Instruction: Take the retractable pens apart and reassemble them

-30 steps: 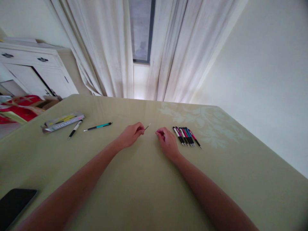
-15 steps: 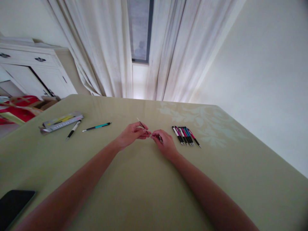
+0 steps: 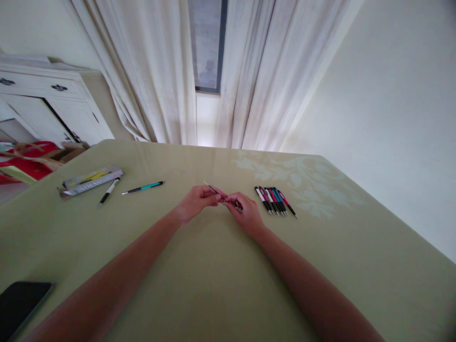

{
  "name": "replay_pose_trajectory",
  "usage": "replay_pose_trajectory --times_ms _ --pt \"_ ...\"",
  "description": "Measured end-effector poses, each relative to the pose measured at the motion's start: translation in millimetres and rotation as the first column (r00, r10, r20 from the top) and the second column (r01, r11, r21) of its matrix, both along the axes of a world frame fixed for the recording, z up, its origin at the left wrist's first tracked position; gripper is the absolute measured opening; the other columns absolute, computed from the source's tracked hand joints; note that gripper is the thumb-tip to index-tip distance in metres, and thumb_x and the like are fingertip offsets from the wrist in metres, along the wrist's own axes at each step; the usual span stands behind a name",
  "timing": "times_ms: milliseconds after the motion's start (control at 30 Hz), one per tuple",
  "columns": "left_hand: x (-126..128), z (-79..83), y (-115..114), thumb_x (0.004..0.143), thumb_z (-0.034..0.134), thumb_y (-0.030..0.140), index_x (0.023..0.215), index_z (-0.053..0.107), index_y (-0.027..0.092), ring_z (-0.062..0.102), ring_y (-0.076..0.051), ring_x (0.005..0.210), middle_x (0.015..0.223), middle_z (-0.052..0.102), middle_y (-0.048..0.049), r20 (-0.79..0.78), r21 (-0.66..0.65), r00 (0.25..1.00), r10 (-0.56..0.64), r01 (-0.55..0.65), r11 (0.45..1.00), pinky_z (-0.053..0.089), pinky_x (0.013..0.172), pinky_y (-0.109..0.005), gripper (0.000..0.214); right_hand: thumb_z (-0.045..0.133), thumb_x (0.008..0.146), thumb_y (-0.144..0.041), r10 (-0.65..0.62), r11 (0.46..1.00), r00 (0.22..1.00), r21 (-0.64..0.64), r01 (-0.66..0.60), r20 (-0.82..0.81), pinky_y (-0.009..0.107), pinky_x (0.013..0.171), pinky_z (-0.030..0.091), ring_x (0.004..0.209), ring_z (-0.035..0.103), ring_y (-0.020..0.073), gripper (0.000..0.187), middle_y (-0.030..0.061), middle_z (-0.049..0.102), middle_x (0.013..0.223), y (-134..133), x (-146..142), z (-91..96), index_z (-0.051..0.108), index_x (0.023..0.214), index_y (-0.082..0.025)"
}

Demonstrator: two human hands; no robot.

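Note:
My left hand (image 3: 197, 201) and my right hand (image 3: 245, 212) meet at the middle of the green table (image 3: 213, 266). Fingers of the left hand pinch a thin pen refill (image 3: 213, 188), whose pale tip sticks up and to the left. The right hand is curled round a pen part (image 3: 238, 206) with a bit of red showing; the refill's lower end reaches into it. Just right of that hand lies a row of several pens (image 3: 275, 200), side by side.
A teal pen (image 3: 143, 188) and a black-and-white pen (image 3: 109, 191) lie at the left beside a flat pen box (image 3: 91, 180). A dark phone (image 3: 19, 305) rests at the near left corner. White curtains, a white cabinet (image 3: 46, 107) and red bags (image 3: 24, 164) stand beyond the table.
The hands were apart, the left holding the refill alone. They came together, and the refill now points toward the part held in the right hand.

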State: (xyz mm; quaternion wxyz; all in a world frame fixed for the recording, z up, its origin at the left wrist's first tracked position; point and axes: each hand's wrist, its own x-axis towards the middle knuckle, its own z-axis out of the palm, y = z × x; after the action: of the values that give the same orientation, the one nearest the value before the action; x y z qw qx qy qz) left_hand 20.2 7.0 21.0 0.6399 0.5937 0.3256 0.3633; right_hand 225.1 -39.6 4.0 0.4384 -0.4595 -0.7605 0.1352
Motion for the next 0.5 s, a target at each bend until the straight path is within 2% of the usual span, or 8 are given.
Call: replay_pose_trajectory --times_ms 200,367,500 --pt "4 -5.8 -3 0.077 0.082 0.039 0.099 0.079 0.017 0.071 -0.021 0.09 0.098 0.08 -0.0097 -0.058 0.041 0.998 -0.014 0.017 0.999 0.054 0.084 -0.034 0.031 0.067 0.094 -0.041 -0.067 0.997 0.998 0.04 0.068 -0.016 0.029 0.072 0.051 0.081 0.068 0.0186 0.018 0.0039 0.073 0.089 0 -1 -3.1 0.067 0.095 -0.023" --pt "10 -10.9 -6 0.078 0.08 0.041 0.099 0.078 0.016 0.07 -0.02 0.086 0.095 0.079 -0.0097 -0.06 0.126 0.996 0.06 -0.052 0.991 0.054 0.08 -0.033 0.032 0.069 0.092 -0.042 -0.106 0.994 0.993 0.021 0.108 -0.047 0.029 0.073 0.053 0.076 0.067 0.0178 0.021 0.0029 0.071 0.087 -1 -1 -2.2 0.064 0.096 -0.022" --pt "13 -13.6 -7 0.079 0.08 0.044 0.098 0.075 0.016 0.071 -0.02 0.088 0.095 0.079 -0.0091 -0.015 0.079 0.998 0.06 -0.059 0.995 0.055 0.082 -0.032 0.035 0.068 0.093 -0.039 -0.101 0.994 0.994 0.027 0.102 -0.048 0.029 0.072 0.054 0.077 0.067 0.0172 0.019 0.0041 0.068 0.092 0 -1 -2.2 0.062 0.098 -0.022"
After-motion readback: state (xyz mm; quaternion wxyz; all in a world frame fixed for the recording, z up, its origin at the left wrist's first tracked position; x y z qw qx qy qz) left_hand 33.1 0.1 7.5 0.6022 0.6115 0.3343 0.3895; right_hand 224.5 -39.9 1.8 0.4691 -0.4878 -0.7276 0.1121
